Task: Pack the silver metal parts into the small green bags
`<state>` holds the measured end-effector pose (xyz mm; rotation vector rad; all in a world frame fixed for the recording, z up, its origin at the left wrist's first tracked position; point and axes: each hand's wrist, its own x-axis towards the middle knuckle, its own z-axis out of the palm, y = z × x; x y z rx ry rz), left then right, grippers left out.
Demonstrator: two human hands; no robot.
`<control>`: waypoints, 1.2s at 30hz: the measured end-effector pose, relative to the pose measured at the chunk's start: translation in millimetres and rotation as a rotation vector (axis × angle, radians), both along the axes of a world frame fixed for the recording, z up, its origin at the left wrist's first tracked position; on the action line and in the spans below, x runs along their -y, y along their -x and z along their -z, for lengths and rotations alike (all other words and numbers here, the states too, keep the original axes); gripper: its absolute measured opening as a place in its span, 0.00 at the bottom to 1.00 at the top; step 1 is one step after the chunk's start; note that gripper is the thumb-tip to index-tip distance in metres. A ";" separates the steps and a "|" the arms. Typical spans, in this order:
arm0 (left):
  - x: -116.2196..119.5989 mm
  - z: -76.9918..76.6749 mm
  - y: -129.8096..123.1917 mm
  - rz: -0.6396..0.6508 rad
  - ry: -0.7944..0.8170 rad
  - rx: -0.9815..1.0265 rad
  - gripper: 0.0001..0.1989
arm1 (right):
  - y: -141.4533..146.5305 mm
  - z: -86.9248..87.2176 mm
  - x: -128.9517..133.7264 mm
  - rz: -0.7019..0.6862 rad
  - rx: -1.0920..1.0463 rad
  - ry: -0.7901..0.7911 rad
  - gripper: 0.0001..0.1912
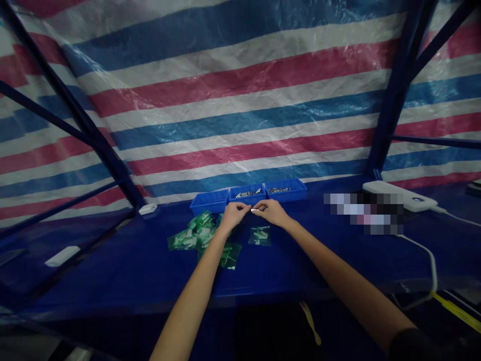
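My left hand (236,214) and my right hand (273,211) are close together over the blue table, just in front of the blue bins. The right fingers pinch a small bright piece (255,210), too small to name. My left fingers are pinched too, near that piece; whatever they hold is hidden. Below the hands lies one small clear bag (259,235) with pale pieces inside. A heap of green-tinted plastic bags (199,232) lies beside and partly behind my left forearm.
Three blue bins stand in a row: a left bin (209,202), a middle bin (246,192) and a right bin (286,190), the latter two holding small metal parts. A white power bank (400,195) with a cable lies at right. Blue frame posts (393,100) flank the table.
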<state>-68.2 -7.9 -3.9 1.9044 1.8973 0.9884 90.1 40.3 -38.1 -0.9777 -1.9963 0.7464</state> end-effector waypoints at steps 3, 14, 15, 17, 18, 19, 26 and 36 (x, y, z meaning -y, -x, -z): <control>-0.4 -0.6 -3.1 0.000 0.027 0.079 0.19 | 2.7 -6.5 3.7 0.058 -0.148 -0.001 0.14; 5.7 0.6 -20.0 0.148 0.237 0.469 0.25 | 7.8 -16.1 13.0 0.034 -0.404 0.075 0.19; 5.7 -0.5 -19.6 0.134 0.233 0.500 0.25 | 8.5 -15.4 12.5 0.026 -0.420 0.058 0.18; 5.7 -3.8 -18.2 0.084 0.186 0.536 0.24 | 10.3 -13.7 11.4 0.002 -0.468 0.042 0.17; 5.7 -5.6 -17.4 0.049 0.142 0.537 0.23 | 11.4 -12.5 11.0 -0.017 -0.490 0.049 0.17; 5.8 -7.3 -16.8 0.017 0.089 0.529 0.22 | 12.8 -11.1 10.9 -0.037 -0.508 0.064 0.16; 5.7 -12.1 -11.1 -0.069 -0.164 0.300 0.14 | 19.0 -7.5 17.5 -0.069 -0.504 0.272 0.21; 15.0 -22.4 3.8 -0.288 -0.099 -0.301 0.09 | 6.8 -1.1 2.4 0.179 -0.385 0.237 0.16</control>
